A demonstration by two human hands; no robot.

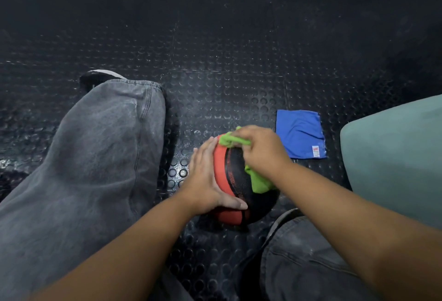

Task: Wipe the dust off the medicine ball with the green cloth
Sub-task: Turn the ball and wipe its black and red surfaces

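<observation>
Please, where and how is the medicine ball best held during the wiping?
The medicine ball is round with no handle and rests on the floor. Probably brace its left side with a flat palm, as the left hand does, opposite the right hand gripping the green cloth.

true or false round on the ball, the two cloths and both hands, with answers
1. The right hand grips the green cloth on top of the medicine ball. True.
2. The left hand holds the blue cloth. False: it rests flat on the ball's red side, and no hand holds the blue cloth.
3. The blue cloth lies on the studded floor, on the right-hand side of the ball. True.
4. The ball sits in the person's lap. False: it rests on the floor between the legs.
5. The ball is green all over. False: it is red and black.
</observation>
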